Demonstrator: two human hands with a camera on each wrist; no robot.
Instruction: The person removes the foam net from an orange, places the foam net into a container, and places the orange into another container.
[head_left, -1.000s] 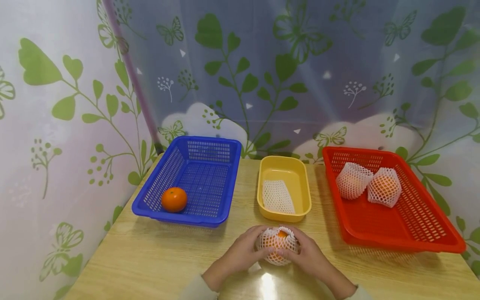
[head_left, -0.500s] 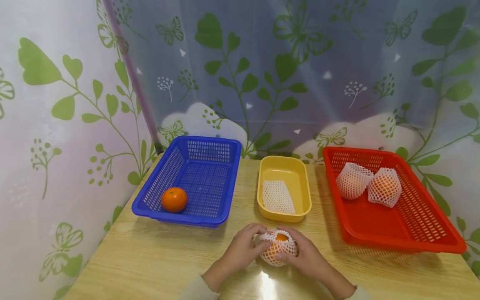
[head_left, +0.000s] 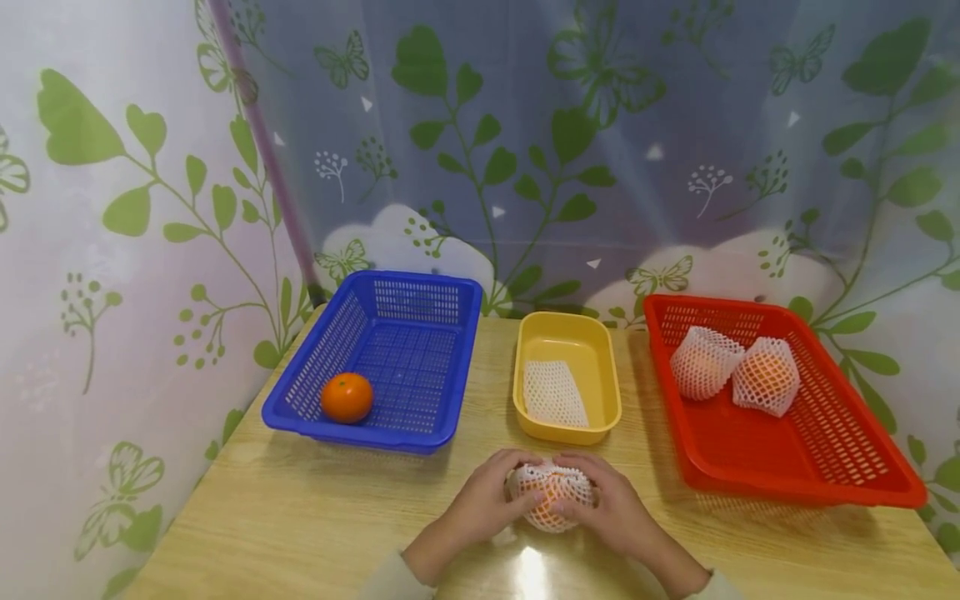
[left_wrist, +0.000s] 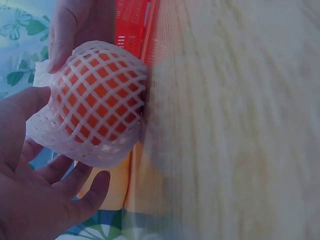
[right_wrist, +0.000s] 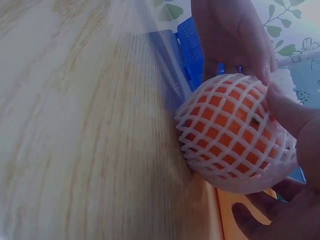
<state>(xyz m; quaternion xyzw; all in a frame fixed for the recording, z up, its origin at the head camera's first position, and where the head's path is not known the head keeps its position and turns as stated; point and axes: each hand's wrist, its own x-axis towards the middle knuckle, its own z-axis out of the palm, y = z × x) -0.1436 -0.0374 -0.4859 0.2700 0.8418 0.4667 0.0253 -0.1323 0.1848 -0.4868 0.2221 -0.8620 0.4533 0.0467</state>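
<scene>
An orange in a white foam net sleeve (head_left: 553, 482) is on the wooden table near its front, between both hands. My left hand (head_left: 486, 500) holds it from the left, thumb at the near side and fingers toward the far side. From the right, my right hand (head_left: 613, 505) grips it in the same way. In the left wrist view the net covers the side of the netted orange (left_wrist: 102, 97), with loose net edge by the thumb. The right wrist view shows a small green spot through the mesh of the netted orange (right_wrist: 230, 127).
A blue basket (head_left: 468, 367) at the left holds one bare orange (head_left: 347, 397). Beyond the hands stands a yellow tray (head_left: 596, 350) with a flat white foam net (head_left: 555, 393) in it. The red basket (head_left: 757, 450) at the right contains two netted fruits (head_left: 767, 375).
Bare orange peel showed through the net's top opening earlier; now the net's edge lies across the top. Both hands have shifted only slightly around the orange.
</scene>
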